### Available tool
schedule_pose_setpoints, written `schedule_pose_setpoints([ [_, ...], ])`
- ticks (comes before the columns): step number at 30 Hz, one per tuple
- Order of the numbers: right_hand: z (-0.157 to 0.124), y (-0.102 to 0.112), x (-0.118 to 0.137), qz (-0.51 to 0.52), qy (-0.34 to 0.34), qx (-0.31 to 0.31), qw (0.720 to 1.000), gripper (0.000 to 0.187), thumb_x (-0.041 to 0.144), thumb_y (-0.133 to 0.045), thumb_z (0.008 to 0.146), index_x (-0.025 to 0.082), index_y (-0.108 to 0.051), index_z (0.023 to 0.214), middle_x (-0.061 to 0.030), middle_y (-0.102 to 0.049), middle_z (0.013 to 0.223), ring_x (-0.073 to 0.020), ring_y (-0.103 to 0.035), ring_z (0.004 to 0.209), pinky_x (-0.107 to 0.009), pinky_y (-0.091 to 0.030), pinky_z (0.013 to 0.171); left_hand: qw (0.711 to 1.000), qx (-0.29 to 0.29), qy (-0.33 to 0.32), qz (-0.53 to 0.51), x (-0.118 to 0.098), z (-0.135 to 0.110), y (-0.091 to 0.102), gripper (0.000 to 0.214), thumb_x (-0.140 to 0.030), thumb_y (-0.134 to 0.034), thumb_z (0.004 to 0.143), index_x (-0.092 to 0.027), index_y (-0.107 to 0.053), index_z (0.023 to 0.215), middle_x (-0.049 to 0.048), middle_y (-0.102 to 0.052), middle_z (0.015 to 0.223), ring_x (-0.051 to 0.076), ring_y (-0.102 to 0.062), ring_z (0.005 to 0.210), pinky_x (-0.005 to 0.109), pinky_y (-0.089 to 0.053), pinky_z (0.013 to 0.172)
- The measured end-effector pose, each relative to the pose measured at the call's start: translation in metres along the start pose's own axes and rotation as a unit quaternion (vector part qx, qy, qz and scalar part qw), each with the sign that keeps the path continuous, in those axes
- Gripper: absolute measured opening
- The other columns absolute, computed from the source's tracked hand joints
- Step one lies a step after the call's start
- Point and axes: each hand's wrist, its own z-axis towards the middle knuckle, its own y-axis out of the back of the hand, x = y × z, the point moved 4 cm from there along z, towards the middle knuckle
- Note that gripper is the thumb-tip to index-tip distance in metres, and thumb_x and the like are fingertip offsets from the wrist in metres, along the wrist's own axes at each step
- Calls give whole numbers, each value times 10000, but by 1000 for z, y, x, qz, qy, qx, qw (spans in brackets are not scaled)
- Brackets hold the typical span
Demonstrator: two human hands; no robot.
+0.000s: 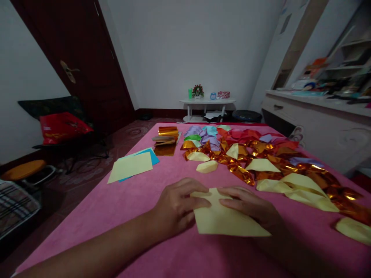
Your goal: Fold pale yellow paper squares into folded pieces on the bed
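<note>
Between my two hands is a sheet of pale yellow paper [228,222], its far edge drawn up in the fingers and its near edge flaring toward me. My left hand [179,204] pinches the paper's far left part, thumb and fingers on either side of it. On the opposite side my right hand [249,202] grips the far right part in the same way, fingertips pointing inward. Just beyond the hands lies a small folded yellow paper piece [207,166]. The undersides of both hands and the paper's back are hidden.
Many folded paper pieces, including shiny gold foil ones [242,173], spread over the right of the pink-covered table [116,216]. A stack of yellow and blue sheets [131,166] lies left. Behind it sits gold foil paper [164,150]. A white side table [207,101] stands at the wall.
</note>
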Motion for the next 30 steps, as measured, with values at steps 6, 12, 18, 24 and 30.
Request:
schedule_pose_setpoints([
  [6, 2, 1, 8, 5, 27, 3, 1000, 301, 119, -506, 839, 310, -646, 1026, -46, -642, 1072, -186, -615, 956, -325, -499, 765, 991, -10, -54, 124, 4, -11, 0, 273, -176, -646, 785, -187, -631, 1058, 92, -661, 1068, 213, -558, 927, 343, -498, 746],
  [12, 3, -5, 11, -9, 6, 54, 999, 197, 122, -523, 829, 247, -656, 904, -67, -613, 1085, -197, -580, 964, -335, -475, 781, 994, 68, 43, 70, 3, -16, -9, 183, -203, -580, 832, -225, -671, 989, 65, -655, 1019, 178, -573, 857, 296, -482, 692],
  [18, 1, -7, 3, -21, -102, 73, 992, 166, 241, -540, 862, 221, -684, 782, -82, -536, 1230, -231, -517, 1109, -386, -448, 893, 980, 87, 170, -49, 0, -18, -8, 200, -392, -616, 800, -220, -711, 840, 64, -611, 1054, 188, -561, 906, 324, -480, 761],
  [24, 4, -17, -7, -10, -223, 37, 974, 257, 238, -503, 856, 194, -669, 665, -97, -575, 1202, -236, -539, 1118, -382, -443, 916, 966, 46, 252, -43, 17, -24, -16, 206, -371, -610, 802, -200, -724, 815, 84, -505, 1286, 246, -486, 1138, 397, -443, 932],
  [30, 5, -25, -20, -15, -300, -26, 954, 187, 253, -601, 741, 192, -584, 564, -64, -637, 1052, -222, -603, 949, -307, -453, 778, 948, 45, 316, -4, 35, -29, -22, 377, -430, -717, 688, -219, -720, 1001, 119, -407, 1424, 319, -393, 1265, 461, -364, 1020],
])
